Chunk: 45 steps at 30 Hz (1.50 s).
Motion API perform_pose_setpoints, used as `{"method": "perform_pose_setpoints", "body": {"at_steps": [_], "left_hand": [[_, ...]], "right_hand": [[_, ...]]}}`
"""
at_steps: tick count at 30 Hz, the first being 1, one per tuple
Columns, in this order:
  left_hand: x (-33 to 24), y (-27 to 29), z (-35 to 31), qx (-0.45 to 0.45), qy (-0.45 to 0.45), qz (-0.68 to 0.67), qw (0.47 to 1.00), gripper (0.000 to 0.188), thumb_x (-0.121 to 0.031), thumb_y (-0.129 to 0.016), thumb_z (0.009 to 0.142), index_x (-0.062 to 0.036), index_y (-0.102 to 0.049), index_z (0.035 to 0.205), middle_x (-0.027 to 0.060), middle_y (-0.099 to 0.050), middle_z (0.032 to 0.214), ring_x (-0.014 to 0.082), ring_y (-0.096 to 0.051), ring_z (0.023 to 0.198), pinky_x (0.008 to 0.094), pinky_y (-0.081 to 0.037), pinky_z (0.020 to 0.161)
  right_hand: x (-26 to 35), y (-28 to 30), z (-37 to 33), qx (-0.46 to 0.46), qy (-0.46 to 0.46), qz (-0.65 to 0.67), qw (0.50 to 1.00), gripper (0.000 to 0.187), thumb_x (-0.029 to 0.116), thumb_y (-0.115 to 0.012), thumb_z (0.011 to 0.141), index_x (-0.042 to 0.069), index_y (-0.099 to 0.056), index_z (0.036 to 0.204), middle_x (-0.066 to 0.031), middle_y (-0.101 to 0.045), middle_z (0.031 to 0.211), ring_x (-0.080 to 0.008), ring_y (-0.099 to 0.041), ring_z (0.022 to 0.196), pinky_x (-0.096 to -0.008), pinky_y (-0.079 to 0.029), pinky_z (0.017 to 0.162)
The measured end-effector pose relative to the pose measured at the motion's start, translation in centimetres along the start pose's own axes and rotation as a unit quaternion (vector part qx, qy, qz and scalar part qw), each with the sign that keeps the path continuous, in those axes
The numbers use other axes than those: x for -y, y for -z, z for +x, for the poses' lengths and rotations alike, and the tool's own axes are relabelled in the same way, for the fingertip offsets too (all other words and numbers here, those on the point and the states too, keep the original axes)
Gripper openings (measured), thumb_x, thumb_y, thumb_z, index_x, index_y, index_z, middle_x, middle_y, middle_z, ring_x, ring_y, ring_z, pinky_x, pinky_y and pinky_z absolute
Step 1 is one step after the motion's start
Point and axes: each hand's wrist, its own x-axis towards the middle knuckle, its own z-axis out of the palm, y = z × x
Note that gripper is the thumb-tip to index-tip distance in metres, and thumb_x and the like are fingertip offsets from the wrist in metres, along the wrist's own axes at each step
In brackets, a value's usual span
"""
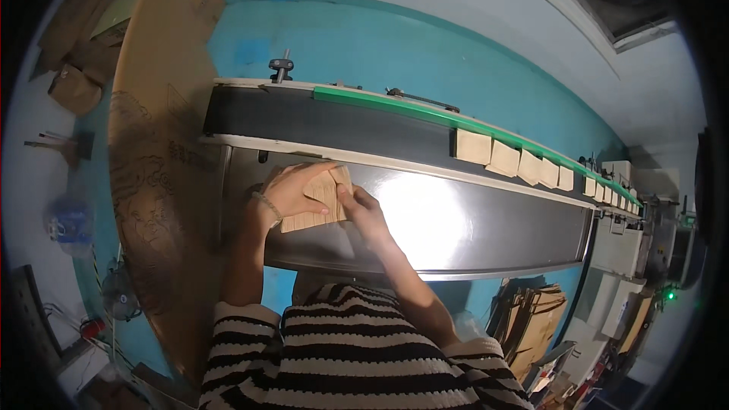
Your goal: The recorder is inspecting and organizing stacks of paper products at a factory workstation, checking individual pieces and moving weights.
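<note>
A thick stack of tan paper pieces (301,222), edges showing as fine lines, sits between my two hands over the shiny metal tabletop (342,247). My left hand (287,191), with a beaded bracelet at the wrist, grips it from the left, thumb across the front and fingers along the top. On the other side my right hand (367,217) is closed on the stack's right end, its thumb pressed near the upper corner. Whether the pieces are folded bags or flat sheets is too small to tell.
Beyond the tabletop runs a dark conveyor belt (364,123) with a green guide rail (380,104). Several tan paper squares (473,146) stand along it toward the right. A tall cardboard sheet (156,182) rises at my left. Flattened cartons (535,315) lean below right.
</note>
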Motion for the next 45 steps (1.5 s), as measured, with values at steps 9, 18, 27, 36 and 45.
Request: {"method": "perform_pose_setpoints", "body": {"at_steps": [9,18,27,36,45], "left_hand": [[1.1,0.0,-0.2,-0.034,-0.013,0.133,0.990,0.068,-0.018,-0.085,0.068,-0.0082,-0.056,0.128,0.0141,-0.063,0.123,0.0349,-0.061,0.109,0.0430,-0.048,0.094],[-0.8,-9.9,-9.6,-0.450,0.237,-0.057,0.859,0.038,-0.019,-0.080,0.080,-0.0007,-0.059,0.105,0.0177,-0.061,0.101,0.0332,-0.060,0.095,0.0414,-0.046,0.083],[3.0,-15.7,-4.8,-0.476,0.214,0.026,0.853,0.088,-0.027,-0.091,0.062,0.0037,-0.041,0.128,0.0215,-0.057,0.116,0.0380,-0.053,0.110,0.0459,-0.042,0.095],[8.6,-16.2,-2.7,-0.384,0.236,0.087,0.888,0.079,-0.034,-0.083,0.071,0.0023,-0.047,0.131,0.0229,-0.058,0.118,0.0430,-0.055,0.111,0.0510,-0.041,0.096],[6.6,-20.9,4.9,-0.299,0.135,-0.026,0.944,0.073,-0.034,-0.081,0.076,0.0023,-0.045,0.128,0.0235,-0.059,0.116,0.0405,-0.058,0.105,0.0473,-0.047,0.089]], "right_hand": [[-1.0,3.8,4.8,-0.135,0.083,0.140,0.977,0.046,0.041,-0.065,0.095,0.001,-0.056,0.115,-0.0071,-0.064,0.092,-0.0128,-0.059,0.073,-0.0256,-0.047,0.070],[-3.5,-3.1,5.2,-0.012,0.057,-0.033,0.998,0.045,0.041,-0.063,0.096,0.000,-0.064,0.114,-0.0088,-0.067,0.094,-0.0134,-0.062,0.085,-0.0271,-0.049,0.076],[-3.6,1.4,5.4,0.014,0.036,-0.395,0.918,0.044,0.023,-0.065,0.090,-0.002,-0.056,0.126,-0.0174,-0.067,0.110,-0.0250,-0.064,0.100,-0.0342,-0.049,0.090],[-5.7,14.0,13.2,-0.322,0.164,-0.249,0.899,0.045,0.039,-0.066,0.093,0.000,-0.062,0.115,-0.0142,-0.069,0.095,-0.0199,-0.068,0.080,-0.0317,-0.054,0.072],[-4.5,17.9,8.3,-0.247,0.124,-0.214,0.937,0.049,0.043,-0.060,0.097,-0.002,-0.060,0.115,-0.0172,-0.070,0.088,-0.0232,-0.069,0.082,-0.0345,-0.053,0.070]]}}
